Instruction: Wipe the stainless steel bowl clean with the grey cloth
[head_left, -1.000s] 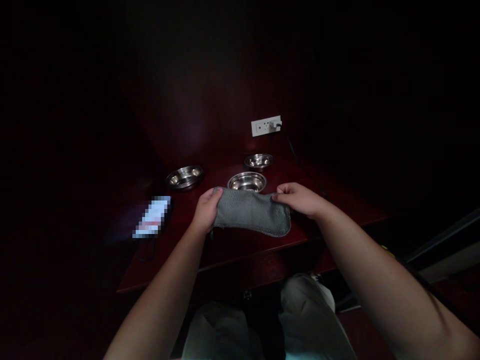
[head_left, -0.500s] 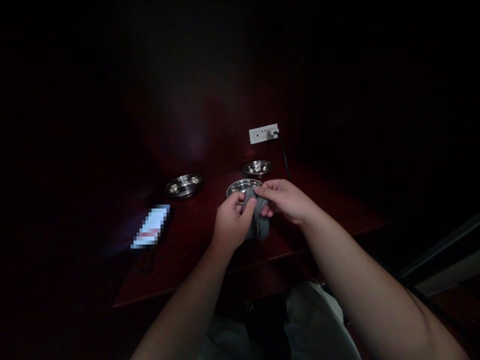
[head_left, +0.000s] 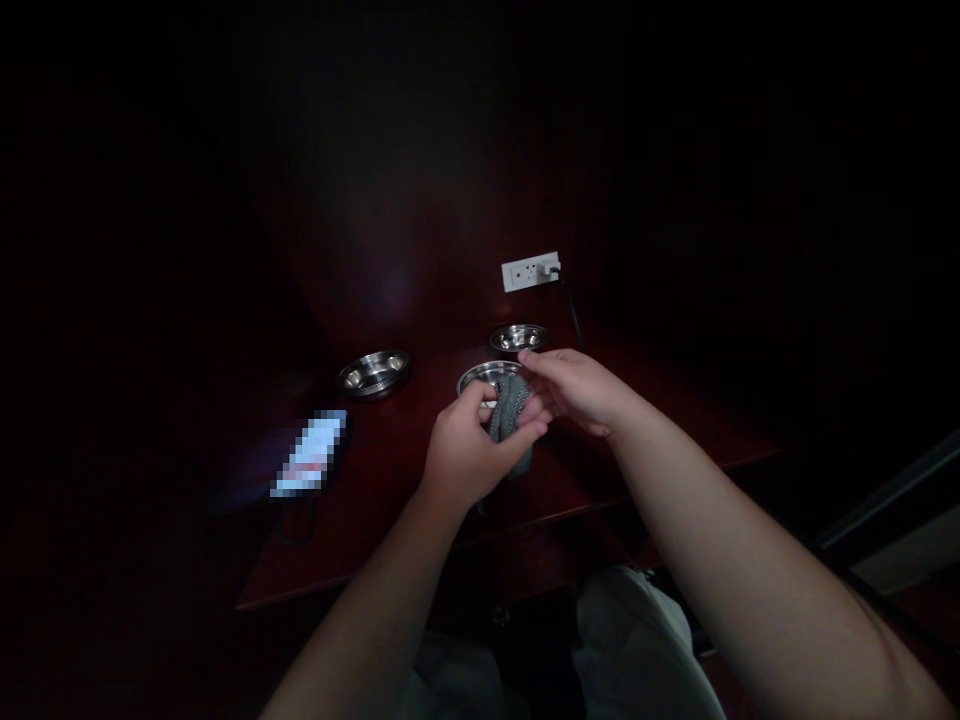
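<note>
A grey cloth (head_left: 510,400) with a woven, lighter-stitched edge is folded into a small bundle above the table. My left hand (head_left: 472,445) is closed around its left side, the thumb stretched across the front. At the right side of the bundle, the fingers of my right hand (head_left: 574,390) touch it, while the thumb is lifted away and spread. Just behind the cloth is a shiny steel bowl (head_left: 474,376), partly hidden by the cloth and my left hand. The lower end of the cloth hangs below my left thumb.
A second steel bowl (head_left: 517,338) sits farther back, and more stacked steel bowls (head_left: 373,375) stand to the left. A lit phone (head_left: 309,455), blurred out, lies on the dark red table (head_left: 360,520). On the wall is a socket (head_left: 531,271) with a plug and cable.
The cloth was stretched flat between both hands and is now folded into a bundle. My hands have come together, and the right thumb has lifted off the cloth.
</note>
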